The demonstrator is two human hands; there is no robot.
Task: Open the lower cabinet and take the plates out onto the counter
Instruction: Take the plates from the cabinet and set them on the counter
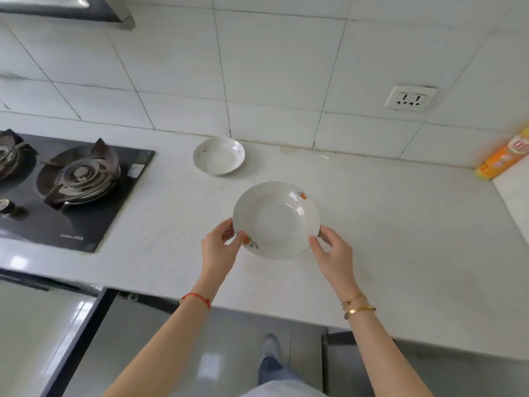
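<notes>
Counter (400,239): pale stone slab, running from the gas hob (65,190) on the left to an orange canister (503,159) at the right edge.
Cabinet door (77,339): dark-edged panel stands swung out below the counter's front lip — cabinet interior not visible, so any remaining plates cannot be counted.
Held plate (276,219): deep white ceramic plate with orange floral decals, over the middle of the counter; whether its base touches the surface cannot be told.
Second plate (219,156): similar white plate, resting near the tiled wall, well apart from the held one.
Left hand (219,247): thumb on top of the near-left rim, fingers curled beneath it.
Right hand (333,250): pinches the near-right rim the same way.
Handling: rigid, glazed, likely slick and chip-prone — moderate weight; grip opposite rim edges, lower flat.
Obscured: fingertips under the rim; the canister's label blurred and cut off.
</notes>
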